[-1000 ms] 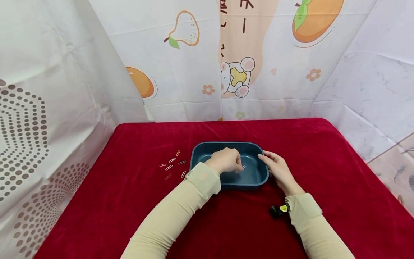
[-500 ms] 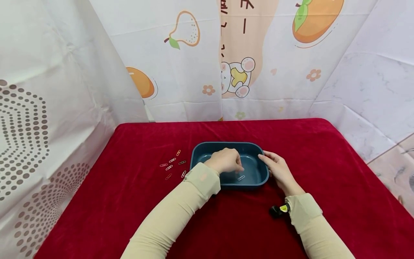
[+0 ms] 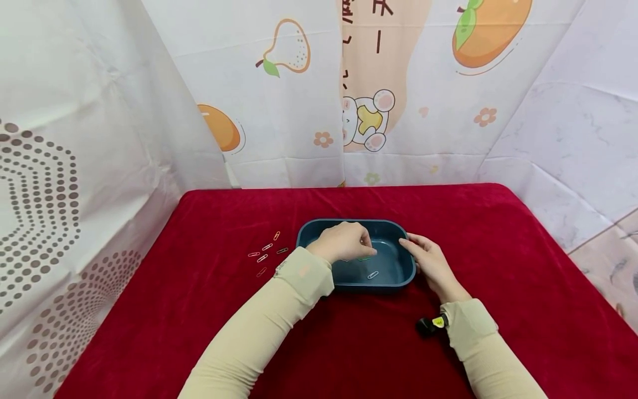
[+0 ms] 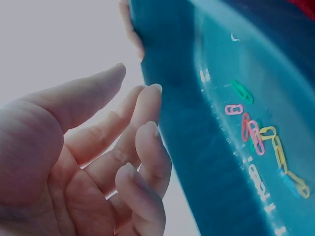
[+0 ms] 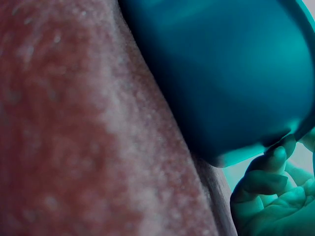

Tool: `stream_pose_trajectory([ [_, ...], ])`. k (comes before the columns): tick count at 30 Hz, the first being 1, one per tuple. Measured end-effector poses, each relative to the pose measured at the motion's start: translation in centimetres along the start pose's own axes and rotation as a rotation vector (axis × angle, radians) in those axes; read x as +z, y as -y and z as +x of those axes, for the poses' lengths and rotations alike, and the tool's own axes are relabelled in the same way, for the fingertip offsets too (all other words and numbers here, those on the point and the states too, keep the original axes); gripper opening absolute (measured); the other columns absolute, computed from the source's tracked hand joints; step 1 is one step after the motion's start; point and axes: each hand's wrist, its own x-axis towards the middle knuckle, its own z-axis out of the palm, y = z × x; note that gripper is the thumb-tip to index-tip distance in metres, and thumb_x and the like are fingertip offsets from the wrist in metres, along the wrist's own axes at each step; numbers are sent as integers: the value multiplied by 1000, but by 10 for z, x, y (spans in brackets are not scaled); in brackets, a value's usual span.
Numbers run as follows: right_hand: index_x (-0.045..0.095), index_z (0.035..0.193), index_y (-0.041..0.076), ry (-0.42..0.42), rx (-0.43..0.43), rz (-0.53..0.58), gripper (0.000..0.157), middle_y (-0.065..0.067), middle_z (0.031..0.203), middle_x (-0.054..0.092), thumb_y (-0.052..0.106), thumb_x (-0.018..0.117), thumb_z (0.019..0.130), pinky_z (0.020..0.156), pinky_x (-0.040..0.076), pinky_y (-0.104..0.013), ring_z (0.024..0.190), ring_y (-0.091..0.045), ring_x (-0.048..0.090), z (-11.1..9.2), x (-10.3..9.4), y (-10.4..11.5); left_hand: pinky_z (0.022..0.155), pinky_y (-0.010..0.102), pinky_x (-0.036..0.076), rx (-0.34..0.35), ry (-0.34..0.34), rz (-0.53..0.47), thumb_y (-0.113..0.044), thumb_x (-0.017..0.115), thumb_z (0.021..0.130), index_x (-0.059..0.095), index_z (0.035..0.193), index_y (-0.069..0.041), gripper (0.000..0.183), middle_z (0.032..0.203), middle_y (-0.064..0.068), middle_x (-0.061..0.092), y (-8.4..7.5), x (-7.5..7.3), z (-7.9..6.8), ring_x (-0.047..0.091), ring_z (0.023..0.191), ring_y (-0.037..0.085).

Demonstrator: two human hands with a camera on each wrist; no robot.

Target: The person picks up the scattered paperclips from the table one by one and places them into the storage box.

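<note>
A dark blue rectangular tub [image 3: 391, 266] sits on the red cloth. My left hand [image 3: 344, 243] is over its left half; in the left wrist view the fingers [image 4: 152, 152] are loosely bent, the thumb apart, with nothing between them. My right hand [image 3: 427, 259] holds the tub's right end, thumb at the rim and fingers against the outer wall [image 5: 236, 73]. Inside the tub lies a white paper clip [image 3: 372, 275]. The left wrist view shows several coloured paper clips on its floor, among them a green clip [image 4: 242, 92] and a blue clip [image 4: 288, 182].
Left of the tub, several paper clips lie loose on the red cloth [image 3: 214, 310], including a yellow clip [image 3: 276, 236], a dark green clip [image 3: 282, 250] and a pink clip [image 3: 253, 254]. Printed curtains [image 3: 279, 122] hang behind the table.
A white paper clip left my left fingertips and now lies on the tub floor. My left hand then rose slightly and shifted left. The right hand stayed at the tub's end.
</note>
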Motion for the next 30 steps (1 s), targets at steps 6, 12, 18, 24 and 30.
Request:
stream_pose_trajectory([
  [6,37,150,2,4,3,0,69,5,105,61,40,60,98,59,45,-19,64,-4,53,0,-1,1,65,29,51,9,-17,-30,-40,68,92,73,97,-26,16,86,-7,69,3,-12,-9,62,69,11],
  [12,38,150,2,7,6,5,68,8,98,62,40,60,98,60,45,-19,64,-4,53,-1,-2,1,71,32,52,19,-46,-58,-38,69,92,75,95,-23,17,91,-4,74,8,-22,-19,63,78,10],
  [18,36,151,2,12,9,13,69,7,104,62,40,60,98,60,46,-19,66,-4,54,-1,-1,1,68,31,51,-3,-93,-66,-40,68,92,75,94,-25,16,91,-7,73,20,-27,-28,62,80,10],
  [24,37,150,1,12,6,19,68,10,94,62,39,59,98,59,44,-19,62,-4,51,-1,0,1,69,31,51,-34,-137,-83,-40,70,91,75,97,-23,18,89,-10,71,33,-34,-39,62,82,12],
  [30,37,150,2,10,8,16,69,1,110,63,40,60,98,62,47,-18,68,-4,56,-1,-1,2,76,33,54,-91,-170,-138,-38,69,91,75,100,-21,21,97,-6,71,49,-41,-52,62,91,16],
])
